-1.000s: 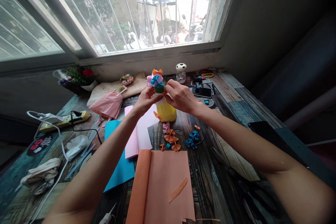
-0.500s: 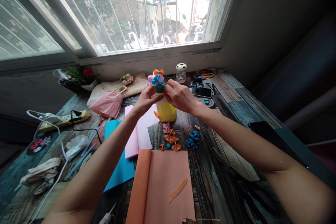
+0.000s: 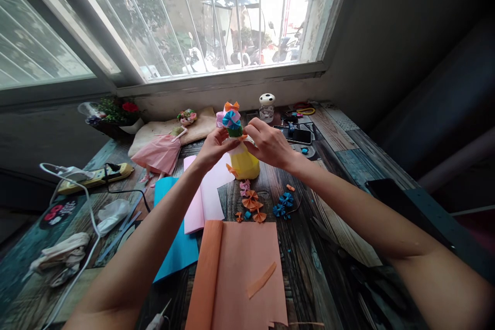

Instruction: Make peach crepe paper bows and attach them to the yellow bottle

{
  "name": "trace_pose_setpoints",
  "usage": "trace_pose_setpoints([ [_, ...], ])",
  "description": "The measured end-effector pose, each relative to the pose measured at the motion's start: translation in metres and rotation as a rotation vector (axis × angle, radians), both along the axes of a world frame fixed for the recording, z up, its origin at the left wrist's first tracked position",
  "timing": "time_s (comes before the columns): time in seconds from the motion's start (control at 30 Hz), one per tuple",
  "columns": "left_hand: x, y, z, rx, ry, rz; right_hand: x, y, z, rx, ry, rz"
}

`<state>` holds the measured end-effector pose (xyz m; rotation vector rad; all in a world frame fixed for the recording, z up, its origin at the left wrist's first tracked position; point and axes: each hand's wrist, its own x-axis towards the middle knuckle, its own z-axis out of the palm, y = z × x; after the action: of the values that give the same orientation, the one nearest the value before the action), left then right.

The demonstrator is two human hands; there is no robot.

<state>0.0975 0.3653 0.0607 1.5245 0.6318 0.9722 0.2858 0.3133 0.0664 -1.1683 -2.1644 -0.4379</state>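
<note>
Starting nearest: orange paper sheet (image 3: 243, 268) lies flat on the wood table (image 3: 305, 252), with a cut orange strip (image 3: 262, 279) on top. Blue sheet (image 3: 174, 240) is just left of it, with a pink sheet (image 3: 203, 196) overlapping its far edge. Loose orange paper flowers (image 3: 253, 203) and blue paper flowers (image 3: 283, 205) sit just past the orange sheet. Behind those, yellow bottle (image 3: 244, 164) stands upright mid-table, with a flower cluster (image 3: 231, 117) on its top. Left hand (image 3: 212, 149) has its fingers curled shut against the bottle neck from the left. Right hand (image 3: 270, 144) has its fingertips pinched on a small orange paper bit (image 3: 243, 137) at the neck; exact contact is partly hidden. Further back: doll in pink dress (image 3: 158, 153) on the left, phone (image 3: 297, 135) on the right, white-lidded jar (image 3: 266, 105) near the window sill (image 3: 216, 82).
</note>
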Motion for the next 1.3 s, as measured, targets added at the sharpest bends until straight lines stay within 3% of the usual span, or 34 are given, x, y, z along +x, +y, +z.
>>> trace_pose_setpoints([
  [0.2, 0.0, 0.0, 0.001, -0.011, 0.027, 0.014, 0.009, -0.012, -0.003, -0.113, 0.243, 0.052],
  [0.37, 0.0, 0.001, 0.002, -0.014, 0.032, 0.004, 0.013, -0.025, -0.006, -0.351, 0.605, 0.123],
  [0.5, 0.001, 0.001, 0.002, -0.013, 0.031, 0.02, 0.013, -0.034, -0.009, -0.492, 0.715, 0.153],
  [0.8, -0.001, 0.001, 0.003, -0.008, 0.056, 0.03, 0.013, -0.034, -0.013, -0.495, 0.764, 0.142],
  [1.0, 0.003, -0.004, 0.004, 0.027, 0.051, 0.074, 0.007, -0.018, -0.012, -0.421, 0.802, 0.055],
  [1.13, 0.003, -0.007, 0.002, 0.07, 0.068, 0.106, 0.003, -0.011, -0.011, -0.419, 0.862, 0.097],
  [1.3, -0.017, -0.023, -0.002, 0.117, 0.131, 0.245, 0.006, -0.027, -0.009, -0.768, 1.267, 0.297],
])
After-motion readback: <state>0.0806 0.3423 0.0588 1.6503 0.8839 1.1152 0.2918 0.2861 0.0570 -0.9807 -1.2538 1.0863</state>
